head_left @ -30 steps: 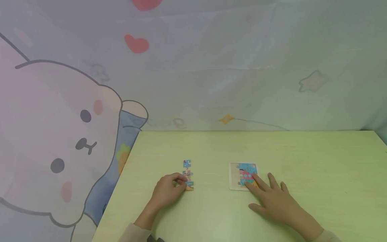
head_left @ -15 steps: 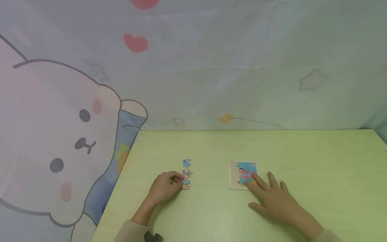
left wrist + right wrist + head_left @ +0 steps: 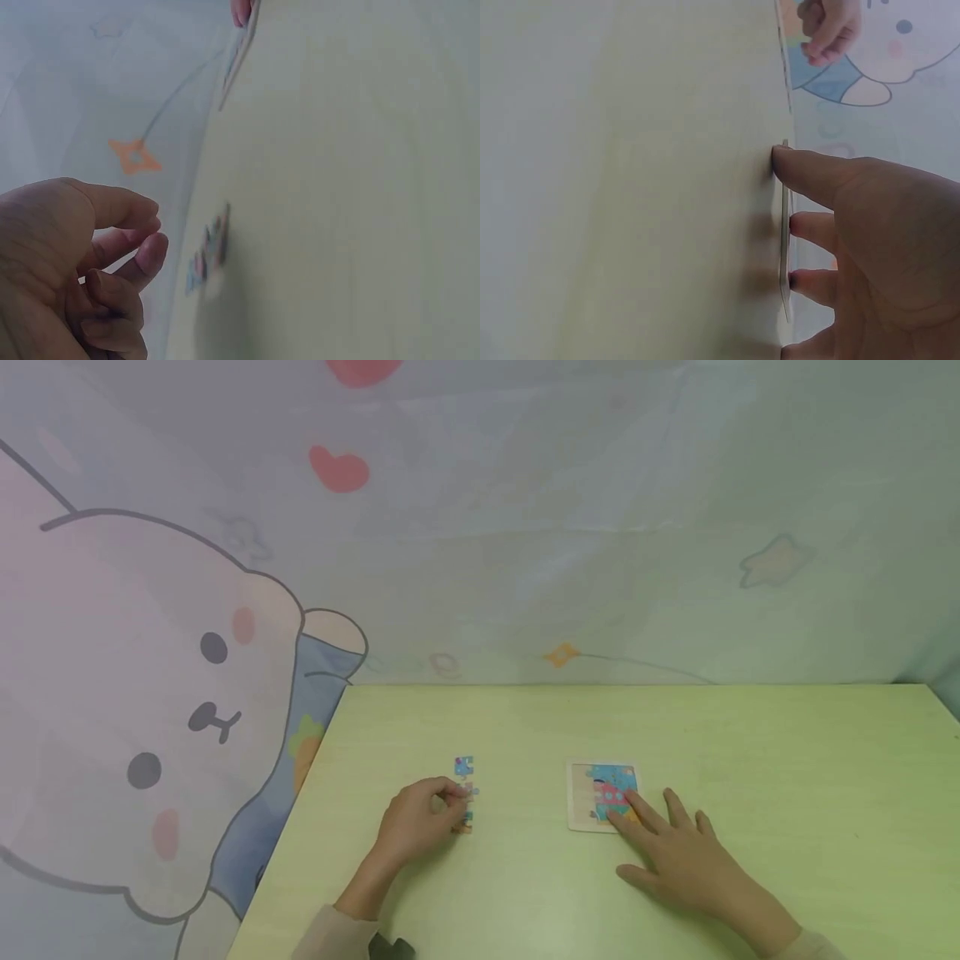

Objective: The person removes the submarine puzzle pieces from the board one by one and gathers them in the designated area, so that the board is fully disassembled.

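Observation:
In the head view, several jigsaw pieces lie in a short column on the table: a blue piece (image 3: 464, 766) at the far end, a pinkish piece (image 3: 469, 791) in the middle and a teal-and-orange piece (image 3: 467, 823) nearest. My left hand (image 3: 420, 822) hovers at their left side, fingers bent. The left wrist view has its thumb and index finger close together with no piece visible between them, above the blurred pieces (image 3: 219, 244). My right hand (image 3: 686, 860), fingers spread, rests fingertips on the partly filled puzzle tray (image 3: 581, 814). That hand hides the tray's near right corner.
The light-green table (image 3: 525, 893) reaches back to a printed cloth (image 3: 600, 568) with a large cartoon animal (image 3: 247, 710) on the left. A dark object (image 3: 392, 947) shows beside the left sleeve at the front edge.
The nearest piece has slid left, into line with the others. Afterwards my left hand has moved slightly away from me, over the middle piece. My right hand stays on the tray.

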`<state>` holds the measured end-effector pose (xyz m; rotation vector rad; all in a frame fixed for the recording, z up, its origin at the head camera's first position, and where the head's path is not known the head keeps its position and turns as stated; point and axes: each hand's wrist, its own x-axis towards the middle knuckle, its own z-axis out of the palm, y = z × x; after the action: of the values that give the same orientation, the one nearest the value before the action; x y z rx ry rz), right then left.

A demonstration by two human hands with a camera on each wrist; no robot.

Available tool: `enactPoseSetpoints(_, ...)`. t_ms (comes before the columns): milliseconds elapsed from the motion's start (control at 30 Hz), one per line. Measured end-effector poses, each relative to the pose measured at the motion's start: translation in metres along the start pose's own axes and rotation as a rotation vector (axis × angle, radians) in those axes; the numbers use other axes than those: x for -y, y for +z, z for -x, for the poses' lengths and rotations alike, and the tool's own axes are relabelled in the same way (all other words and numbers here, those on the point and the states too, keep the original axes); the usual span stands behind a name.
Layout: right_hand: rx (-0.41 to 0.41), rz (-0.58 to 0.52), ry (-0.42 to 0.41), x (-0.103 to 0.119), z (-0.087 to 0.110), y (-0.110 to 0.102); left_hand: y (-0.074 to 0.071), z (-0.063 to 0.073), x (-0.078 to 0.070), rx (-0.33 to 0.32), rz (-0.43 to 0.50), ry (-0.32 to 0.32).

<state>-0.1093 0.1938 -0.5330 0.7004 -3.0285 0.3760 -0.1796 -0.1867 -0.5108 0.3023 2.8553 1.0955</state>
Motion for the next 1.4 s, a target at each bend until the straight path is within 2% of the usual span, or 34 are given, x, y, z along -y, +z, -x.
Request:
enactPoseSetpoints(133,0.0,0.002,0.004,-0.002,-0.001,-0.001,0.013,-0.011,-0.022,0.021,0.007,0.069)
enactPoseSetpoints(300,0.0,-0.009,0.009,-0.003,-0.003,-0.002,0.036,-0.027,-0.048,0.077,-0.001,0.127)
enactPoseSetpoints(467,0.003,-0.011,0.024,-0.006,-0.009,-0.005,0.061,-0.045,-0.072,0.122,-0.002,0.158)
enactPoseSetpoints(633,0.005,-0.02,0.031,-0.01,-0.017,-0.008,0.084,-0.062,-0.089,0.151,-0.027,0.159)
enactPoseSetpoints(867,0.021,-0.04,0.029,-0.014,-0.022,-0.008,0.108,-0.08,-0.103,0.159,-0.086,0.174)
enactPoseSetpoints(1000,0.034,-0.044,0.028,-0.015,-0.024,-0.007,0.117,-0.087,-0.107,0.168,-0.128,0.146)
enactPoseSetpoints(1133,0.047,-0.044,0.031,-0.016,-0.026,-0.007,0.123,-0.09,-0.11,0.17,-0.152,0.108)
enactPoseSetpoints(1400,0.045,-0.036,0.028,-0.019,-0.03,-0.008,0.126,-0.095,-0.115,0.138,-0.139,0.077)
